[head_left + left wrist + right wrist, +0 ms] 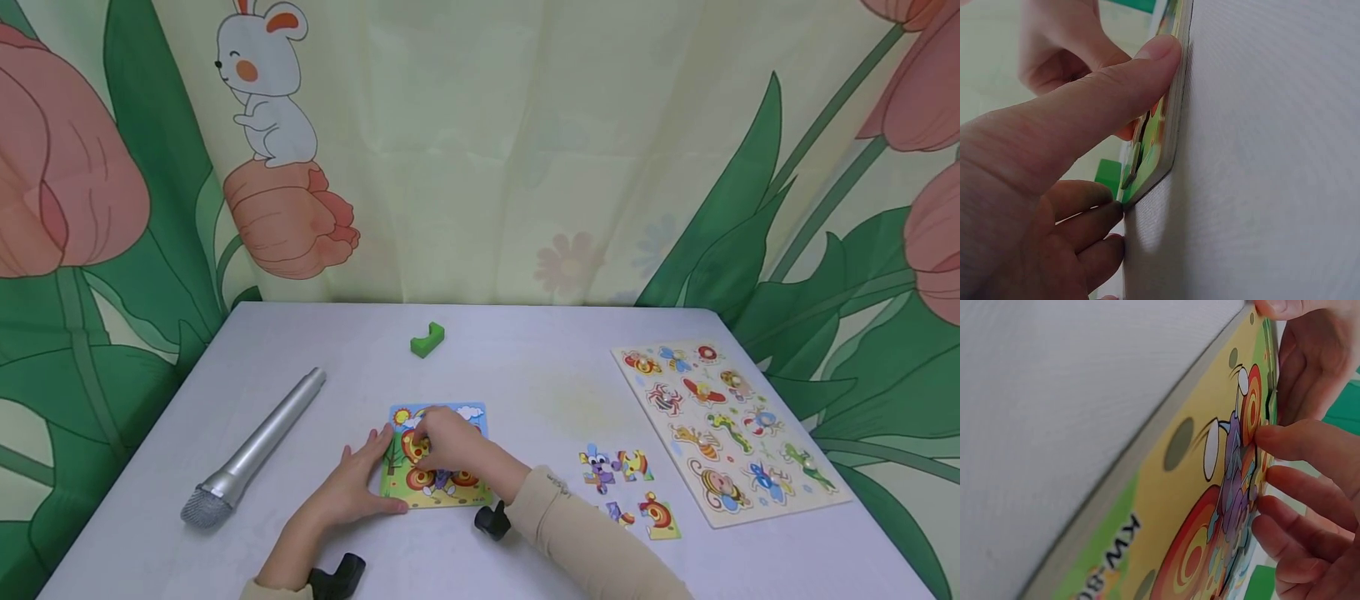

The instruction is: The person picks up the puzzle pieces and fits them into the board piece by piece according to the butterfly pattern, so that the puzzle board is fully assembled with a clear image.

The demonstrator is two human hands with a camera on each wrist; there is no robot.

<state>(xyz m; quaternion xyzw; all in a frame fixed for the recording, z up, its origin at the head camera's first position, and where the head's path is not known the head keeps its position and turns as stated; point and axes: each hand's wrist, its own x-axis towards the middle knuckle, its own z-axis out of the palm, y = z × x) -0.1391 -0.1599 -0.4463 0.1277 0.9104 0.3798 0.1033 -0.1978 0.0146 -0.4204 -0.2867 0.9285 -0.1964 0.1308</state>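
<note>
A small butterfly puzzle board [474,493] lies flat near the table's front middle. My left hand [347,481] rests against its left side, fingers spread along the edge and thumb [1129,81] laid straight at the near corner. Over the board's upper left my right hand [452,442] has its thumb and bent fingertips on a puzzle piece [1132,165], which shows a slightly raised edge in the left wrist view. The right palm side and fingers [1310,481] appear in the right wrist view. Part of the picture is hidden beneath this hand.
Several loose puzzle pieces [598,468] lie right of the board. Farther right is a large insect picture board [720,450]. A silver microphone [258,446] lies at the left, a green block [427,340] towards the back. A patterned curtain [480,150] hangs behind the table.
</note>
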